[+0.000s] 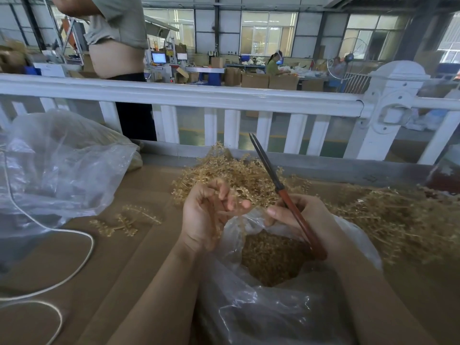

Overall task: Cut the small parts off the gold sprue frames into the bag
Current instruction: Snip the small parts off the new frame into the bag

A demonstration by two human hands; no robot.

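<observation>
Left hand curled round a gold frame just above the open bag; right hand grips closed scissors, blades pointing up, over the cut bits inside

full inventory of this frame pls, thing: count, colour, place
sprue frames pile: many, gold, table centre behind the hands
second pile: many, gold, table right
loose frames: a few, gold, table left of the hands
open bag: one, clear, near edge; cut parts inside, gold
big bag: one, clear, table left
cord: one, white, table left
railing: one, white, behind the table
scissors: one pair, dark blades shut, red handles, in right hand
left hand: holds a gold frame over the open bag
right hand: grips the scissors
</observation>
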